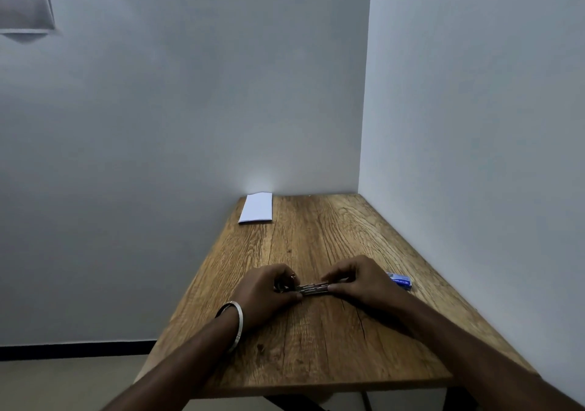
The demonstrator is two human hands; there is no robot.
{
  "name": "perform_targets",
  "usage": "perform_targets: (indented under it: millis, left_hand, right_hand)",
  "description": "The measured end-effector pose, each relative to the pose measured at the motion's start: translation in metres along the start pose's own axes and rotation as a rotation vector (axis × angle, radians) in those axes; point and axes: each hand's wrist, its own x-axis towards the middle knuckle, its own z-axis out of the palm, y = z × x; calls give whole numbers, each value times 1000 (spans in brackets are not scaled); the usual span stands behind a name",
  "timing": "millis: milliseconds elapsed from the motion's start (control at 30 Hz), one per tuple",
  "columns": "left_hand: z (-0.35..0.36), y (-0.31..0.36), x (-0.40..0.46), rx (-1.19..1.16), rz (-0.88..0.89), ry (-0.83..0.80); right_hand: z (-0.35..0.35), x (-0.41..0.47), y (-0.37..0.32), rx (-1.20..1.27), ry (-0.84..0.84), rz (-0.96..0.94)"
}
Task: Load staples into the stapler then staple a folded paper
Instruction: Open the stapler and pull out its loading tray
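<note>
Both hands meet over the middle of the wooden surface [316,341], closed on a dark, narrow stapler [313,288] that lies flat between them, running left to right. The left hand [266,293] curls around the stapler's left end, thumb along the near edge and fingers folded over the far side; a small metal part shows just under those fingers, too blurred to identify. The right hand [357,280] pinches the right end, thumb on the near edge and fingertips on top. Whether the stapler's magazine is open or closed cannot be told, as the hands cover much of it and the light is dim.

A silver bangle [238,323] circles the left wrist.

Just beyond the right hand, on its outer side, a small blue box [400,280] lies on the surface, partly hidden by the knuckles; its print is unreadable. Well ahead of the left hand, at the far left corner of the surface against the wall, a folded white paper [257,208] lies flat, apart from everything else.
</note>
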Motion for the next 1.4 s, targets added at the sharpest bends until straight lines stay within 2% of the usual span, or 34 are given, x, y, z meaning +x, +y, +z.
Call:
perform_targets:
  millis: [267,467,633,1000,1100,1233,1400]
  left_hand:
    - [0,1,0,-7,3,-5]
    - [-1,2,-1,-17,-1,-8]
    - [-2,2,-2,-11,2,-11]
    - [-2,2,-2,5,-2,1]
    - [-1,3,-2,17,-4,0]
    - [-1,3,-1,18,-13,-1]
    - [-2,4,-1,5,-20,-17]
  right_hand:
    - [-5,-3,6,-197,22,-181]
    - [-7,-2,5,-69,-32,-105]
    - [-6,0,3,-58,-48,-60]
    - [2,5,-2,5,-98,-58]
    - [4,5,-3,-17,-97,-51]
    - [-2,2,-1,-62,25,-43]
    - [-9,3,-2,-199,14,-62]
